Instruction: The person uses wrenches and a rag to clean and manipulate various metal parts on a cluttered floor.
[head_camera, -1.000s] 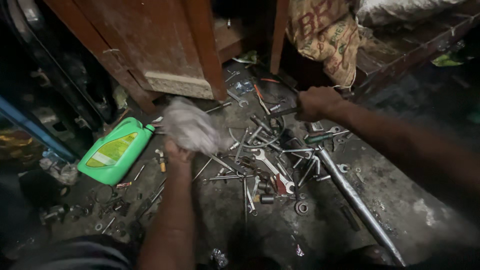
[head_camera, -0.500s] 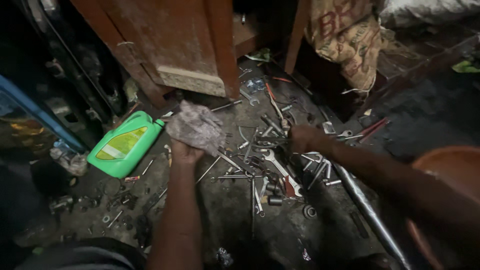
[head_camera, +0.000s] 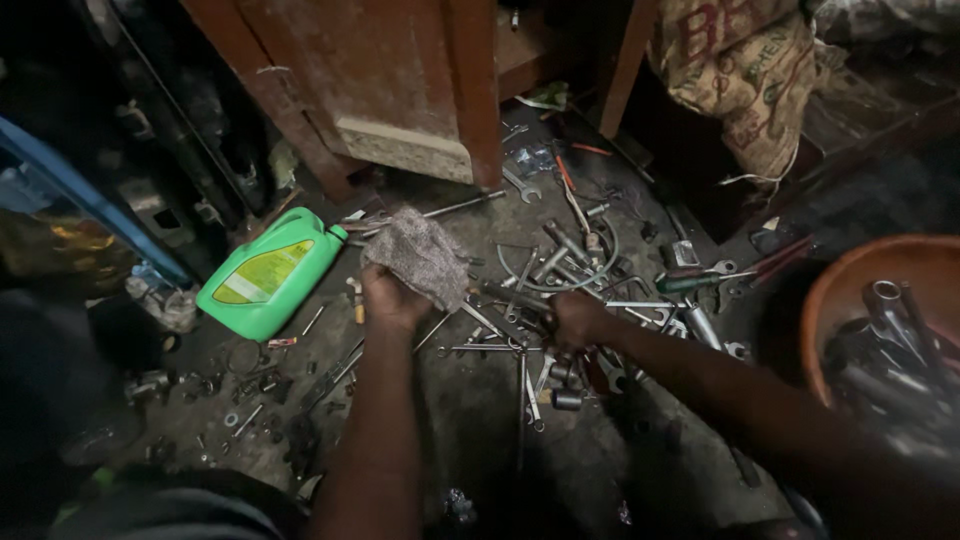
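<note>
The left hand (head_camera: 392, 300) clutches a grey rag (head_camera: 420, 255) while the right hand (head_camera: 575, 318) closes on a tool in the spanner pile (head_camera: 545, 300), seemingly picking one to wipe

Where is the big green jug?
In the head view, the green jug lies on its side on the floor at the left, just left of the left hand holding a grey rag, below the wooden cabinet.
</note>
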